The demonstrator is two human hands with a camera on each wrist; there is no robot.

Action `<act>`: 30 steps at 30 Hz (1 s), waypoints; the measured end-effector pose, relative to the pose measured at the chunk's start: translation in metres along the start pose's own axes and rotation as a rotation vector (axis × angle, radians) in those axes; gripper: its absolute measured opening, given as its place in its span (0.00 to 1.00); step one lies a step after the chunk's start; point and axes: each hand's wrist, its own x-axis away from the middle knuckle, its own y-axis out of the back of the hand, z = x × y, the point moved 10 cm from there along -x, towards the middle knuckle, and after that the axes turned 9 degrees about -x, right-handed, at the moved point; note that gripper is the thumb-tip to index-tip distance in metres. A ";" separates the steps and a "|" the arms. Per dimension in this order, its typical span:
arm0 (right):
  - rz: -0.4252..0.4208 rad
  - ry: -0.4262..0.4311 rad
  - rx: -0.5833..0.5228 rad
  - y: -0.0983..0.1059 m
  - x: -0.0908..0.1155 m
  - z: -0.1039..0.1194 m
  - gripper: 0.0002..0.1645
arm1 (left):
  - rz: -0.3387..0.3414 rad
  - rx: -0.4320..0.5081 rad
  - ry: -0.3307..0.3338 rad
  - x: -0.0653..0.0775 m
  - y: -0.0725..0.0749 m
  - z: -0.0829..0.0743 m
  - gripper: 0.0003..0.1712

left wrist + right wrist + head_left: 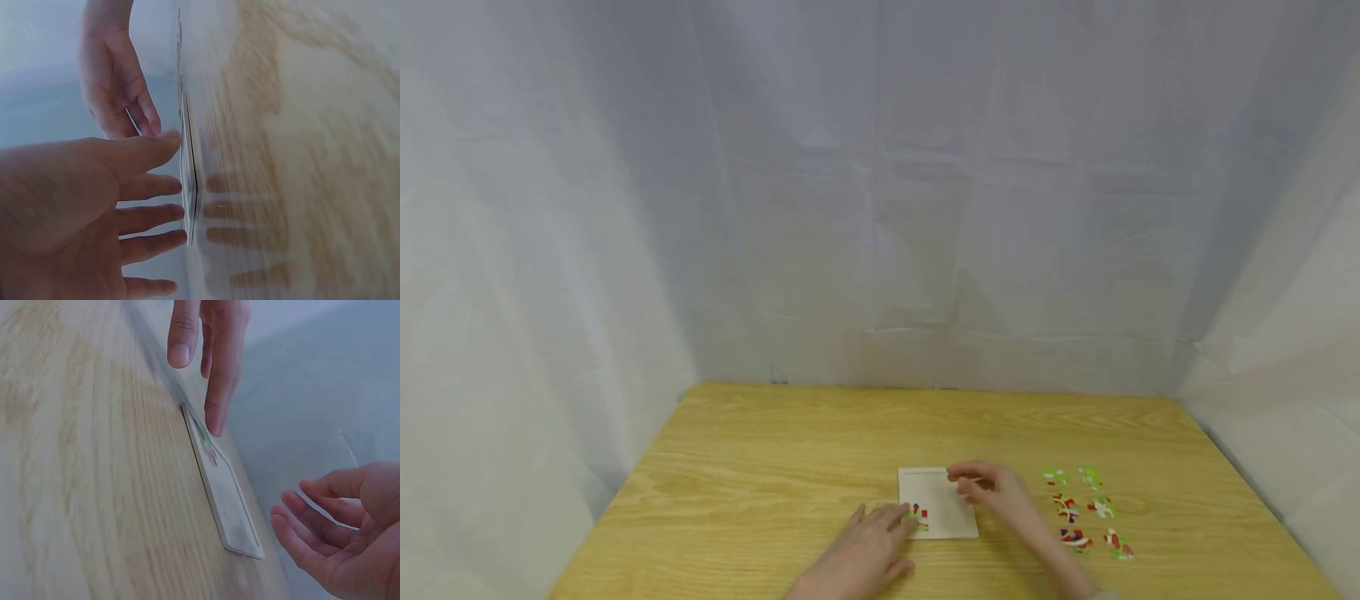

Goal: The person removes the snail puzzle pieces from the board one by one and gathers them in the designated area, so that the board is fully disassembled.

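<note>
A white square puzzle tray (951, 521) lies flat on the table. In its near left corner sit colourful jigsaw pieces (922, 518), partly covered by fingers in the head view. My left hand (868, 546) is at the tray's left side, its fairly straight fingers reaching over the edge at those pieces. Above the tray's far right part hovers my right hand (1000, 492), its fingers loosely bent. The right wrist view shows this hand (340, 525) apart from the tray (228, 509), with nothing visible between thumb and fingers.
Loose jigsaw pieces (1075, 542), several in two rough columns, lie on the wooden table (760, 467) to the right of my right forearm. Pale cloth (850, 250) hangs behind the table and along both sides.
</note>
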 end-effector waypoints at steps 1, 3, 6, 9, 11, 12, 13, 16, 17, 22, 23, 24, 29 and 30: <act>0.010 0.000 -0.003 -0.003 -0.001 0.000 0.16 | 0.005 -0.011 0.003 0.001 0.000 0.001 0.31; 0.028 0.000 -0.008 -0.010 -0.002 -0.001 0.16 | 0.019 -0.032 0.011 0.003 -0.002 0.003 0.33; 0.051 0.004 0.029 -0.018 -0.003 -0.003 0.16 | 0.031 -0.058 0.018 0.005 -0.003 0.005 0.36; 0.072 0.028 0.105 -0.025 -0.003 -0.002 0.16 | 0.041 -0.073 0.020 0.007 -0.003 0.005 0.36; 0.081 0.048 0.165 -0.030 -0.003 -0.001 0.15 | 0.053 -0.073 0.027 0.007 -0.004 0.006 0.37; 0.087 0.059 0.184 -0.032 -0.003 0.000 0.15 | 0.060 -0.069 0.031 0.007 -0.004 0.006 0.37; 0.092 0.062 0.193 -0.035 -0.004 0.001 0.14 | 0.068 -0.064 0.036 0.008 -0.005 0.007 0.38; 0.105 0.062 0.203 -0.040 -0.004 0.000 0.14 | 0.087 -0.052 0.048 0.008 -0.007 0.008 0.39; 0.110 0.059 0.200 -0.042 -0.005 0.000 0.14 | 0.090 -0.055 0.048 0.008 -0.007 0.008 0.39; 0.130 0.026 0.174 -0.049 -0.005 -0.002 0.14 | 0.080 -0.088 0.037 0.009 -0.008 0.007 0.41; 0.136 0.018 0.168 -0.050 -0.005 -0.002 0.14 | 0.077 -0.094 0.037 0.009 -0.008 0.007 0.41; 0.142 0.009 0.157 -0.052 -0.005 -0.003 0.14 | 0.074 -0.100 0.038 0.008 -0.008 0.007 0.41; 0.171 -0.003 0.134 -0.058 -0.006 -0.004 0.13 | 0.072 -0.119 0.045 0.009 -0.009 0.008 0.42; 0.175 0.001 0.133 -0.058 -0.007 -0.004 0.13 | 0.072 -0.117 0.044 0.009 -0.009 0.008 0.42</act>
